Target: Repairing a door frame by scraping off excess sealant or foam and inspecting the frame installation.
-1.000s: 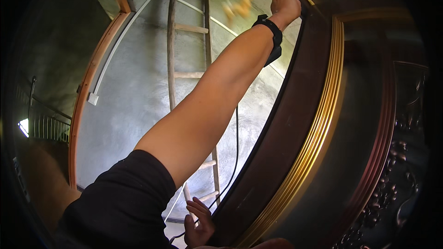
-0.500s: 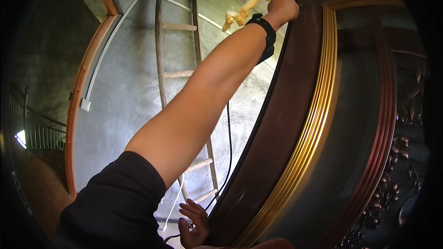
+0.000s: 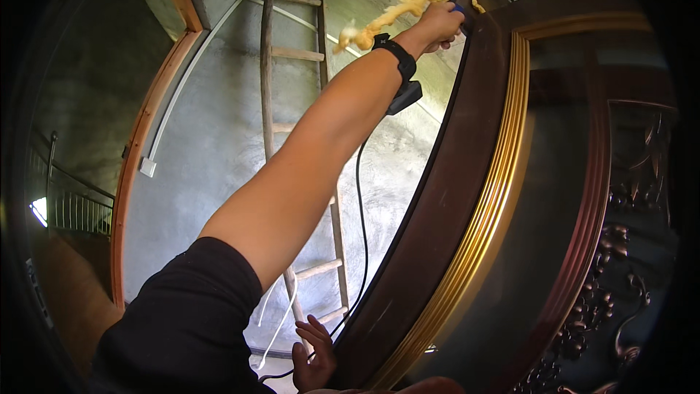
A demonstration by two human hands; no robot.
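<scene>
My left hand (image 3: 440,25) is raised at the top corner of a dark brown door frame (image 3: 467,168), closed around a small tool with a blue part (image 3: 458,9). The tool's working end is hidden. Beside the hand, a ragged strip of yellow hardened foam (image 3: 397,13) sticks out leftward from the gap above the frame. A black band with a small box (image 3: 403,95) is strapped round my left wrist. Low in the view, my right hand (image 3: 315,361) is at the frame's left edge, its fingers raised and apart, holding nothing visible.
A wooden ladder (image 3: 267,87) leans on the grey wall behind my arm. A black cable (image 3: 362,226) and white cords (image 3: 281,325) hang by it. Gold trim (image 3: 503,168) and a carved dark panel (image 3: 634,248) lie right. An orange-brown door frame (image 3: 122,197) stands left.
My left wrist has turned and the hand has shifted slightly left from the frame's corner, still gripping the tool. The view has tilted a little. My right hand keeps its pose.
</scene>
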